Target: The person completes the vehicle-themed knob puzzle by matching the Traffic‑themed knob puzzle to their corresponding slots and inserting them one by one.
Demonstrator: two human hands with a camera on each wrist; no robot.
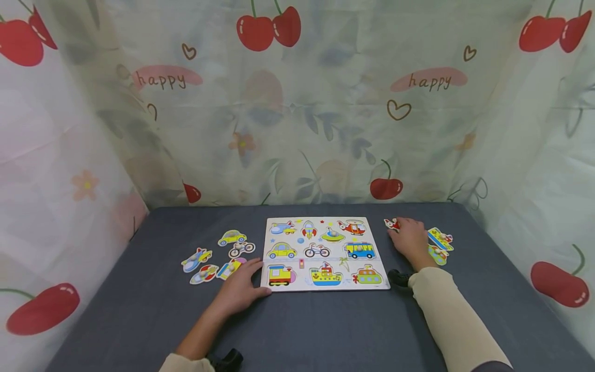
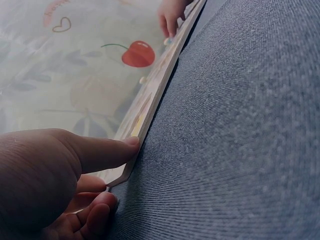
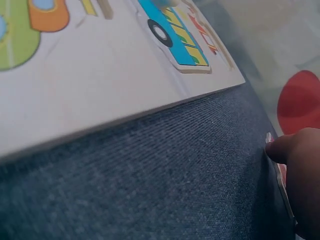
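Observation:
A white puzzle board (image 1: 325,284) with printed vehicles lies on the grey cloth. At its near left corner is my left hand (image 1: 240,289); in the left wrist view the thumb (image 2: 107,154) lies along the board's edge and the other fingers curl at the corner. Right of the board, my right hand (image 1: 410,238) pinches a red-and-white puzzle piece (image 1: 391,223), mostly hidden under the fingers. The right wrist view shows that piece's edge (image 3: 283,187) standing up beside the finger. A raised blue-and-yellow bus piece (image 1: 359,250) sits on the board's right side.
Left of the board lie loose pieces: a car (image 1: 232,237), a bicycle (image 1: 241,249), a plane (image 1: 196,260), a rocket (image 1: 203,274) and a yellow-and-red piece (image 1: 230,268). Beyond my right hand lie a ship-like piece (image 1: 440,238) and a green-and-yellow piece (image 1: 438,254). A patterned curtain (image 1: 297,155) surrounds the table.

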